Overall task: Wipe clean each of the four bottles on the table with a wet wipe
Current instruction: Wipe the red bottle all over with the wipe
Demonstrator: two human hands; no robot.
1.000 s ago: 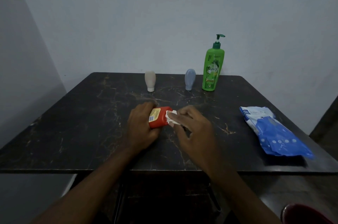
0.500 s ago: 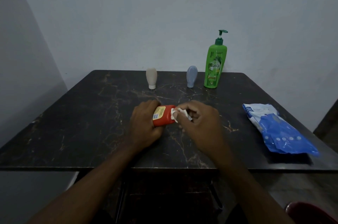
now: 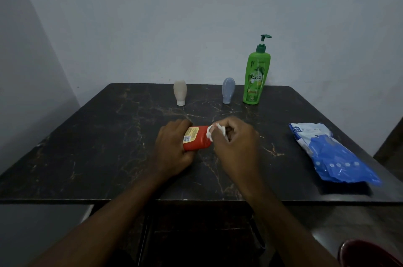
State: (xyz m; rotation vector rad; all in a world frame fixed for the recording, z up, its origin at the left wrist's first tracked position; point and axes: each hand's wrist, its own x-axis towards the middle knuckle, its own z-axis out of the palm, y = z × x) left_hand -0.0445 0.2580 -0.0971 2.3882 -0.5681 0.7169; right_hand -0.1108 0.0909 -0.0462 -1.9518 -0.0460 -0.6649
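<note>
A red bottle (image 3: 197,139) with a yellow label lies on its side at the middle of the dark marble table (image 3: 104,142). My left hand (image 3: 172,148) grips its left part. My right hand (image 3: 234,146) pinches a crumpled white wet wipe (image 3: 214,132) against the bottle's right end. At the back of the table stand a beige bottle (image 3: 180,92), a grey-blue bottle (image 3: 228,90) and a tall green pump bottle (image 3: 256,75), all upright.
A blue and white wet wipe pack (image 3: 327,153) lies on the right side of the table. A dark red round object (image 3: 368,253) shows at the bottom right, below the table edge. Walls close in behind and to the left.
My right hand has curled tighter round the wipe and shifted it along the red bottle's right end. My left hand keeps its hold on the bottle. The view has tilted slightly.
</note>
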